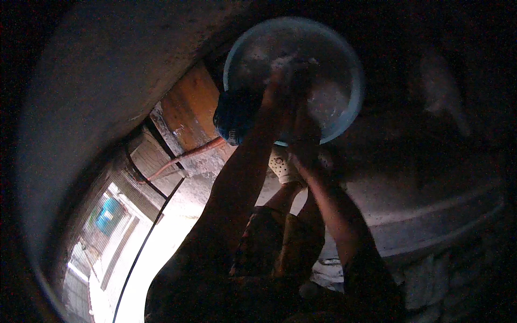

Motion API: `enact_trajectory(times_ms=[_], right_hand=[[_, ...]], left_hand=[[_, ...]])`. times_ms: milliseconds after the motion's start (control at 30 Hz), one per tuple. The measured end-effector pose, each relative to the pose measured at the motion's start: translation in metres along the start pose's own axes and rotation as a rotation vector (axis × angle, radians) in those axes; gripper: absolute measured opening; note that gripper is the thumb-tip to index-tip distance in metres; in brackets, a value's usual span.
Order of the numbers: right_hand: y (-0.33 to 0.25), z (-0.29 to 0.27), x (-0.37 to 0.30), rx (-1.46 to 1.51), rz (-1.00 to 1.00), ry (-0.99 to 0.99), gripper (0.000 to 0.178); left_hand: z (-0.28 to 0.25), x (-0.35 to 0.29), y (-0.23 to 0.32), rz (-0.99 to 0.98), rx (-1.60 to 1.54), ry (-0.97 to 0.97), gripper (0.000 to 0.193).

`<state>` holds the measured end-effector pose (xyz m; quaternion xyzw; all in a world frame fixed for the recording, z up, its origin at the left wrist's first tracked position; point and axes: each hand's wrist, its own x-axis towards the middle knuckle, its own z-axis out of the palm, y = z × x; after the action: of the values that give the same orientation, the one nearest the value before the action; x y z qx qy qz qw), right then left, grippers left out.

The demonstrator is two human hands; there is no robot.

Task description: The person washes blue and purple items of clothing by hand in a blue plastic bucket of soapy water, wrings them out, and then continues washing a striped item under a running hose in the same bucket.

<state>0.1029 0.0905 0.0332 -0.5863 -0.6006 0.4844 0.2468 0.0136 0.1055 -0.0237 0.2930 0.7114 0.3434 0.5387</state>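
Note:
Both my arms reach forward into a round basin point(355, 102) with a pale blue rim. My left hand point(277, 78) is inside it, near whitish patches that look like suds or wet cloth. Close beside it, my right hand point(304, 124) extends over the near rim into the basin. Deep shadow hides the fingers of both hands, so whether they grip anything does not show. A dark blue bundle point(232, 116), perhaps cloth, sits against the basin's left side.
Below the basin is a pale clog with holes point(281, 164) on my foot. Left of it lie an orange-brown board point(188, 110) and a reddish hose or cord point(196, 151). A pale wall point(107, 64) curves along the left. Bright light enters at lower left; the right side is very dark.

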Motion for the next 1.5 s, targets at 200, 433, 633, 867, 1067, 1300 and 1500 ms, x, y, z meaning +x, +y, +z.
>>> enact_trajectory(times_ms=[200,433,633,867,1067,1300,1500], right_hand=[[-0.011,-0.012,0.043,0.018,0.012,0.122,0.036],[-0.020,0.008,0.024,0.129,-0.049,0.050,0.037],[0.065,-0.021,0.063,0.057,0.075,0.141,0.038],[0.078,0.011,0.067,0.005,0.039,-0.014,0.039],[-0.029,0.013,-0.004,0.069,-0.091,-0.067,0.039],[0.034,-0.007,0.063,0.073,-0.044,0.052,0.040],[0.080,-0.011,0.070,-0.032,0.020,0.017,0.041]], left_hand=[[-0.008,0.005,0.014,0.011,-0.010,-0.012,0.046],[-0.018,-0.001,0.016,-0.010,-0.114,0.007,0.046],[-0.023,0.015,0.026,-0.044,-0.288,-0.095,0.046],[-0.023,0.025,0.007,0.224,0.418,0.031,0.044],[-0.021,-0.009,0.012,-0.106,-0.172,0.055,0.043],[0.001,0.027,0.000,-0.159,0.457,-0.291,0.042],[-0.001,0.035,-0.005,-0.330,-0.473,-0.053,0.043]])
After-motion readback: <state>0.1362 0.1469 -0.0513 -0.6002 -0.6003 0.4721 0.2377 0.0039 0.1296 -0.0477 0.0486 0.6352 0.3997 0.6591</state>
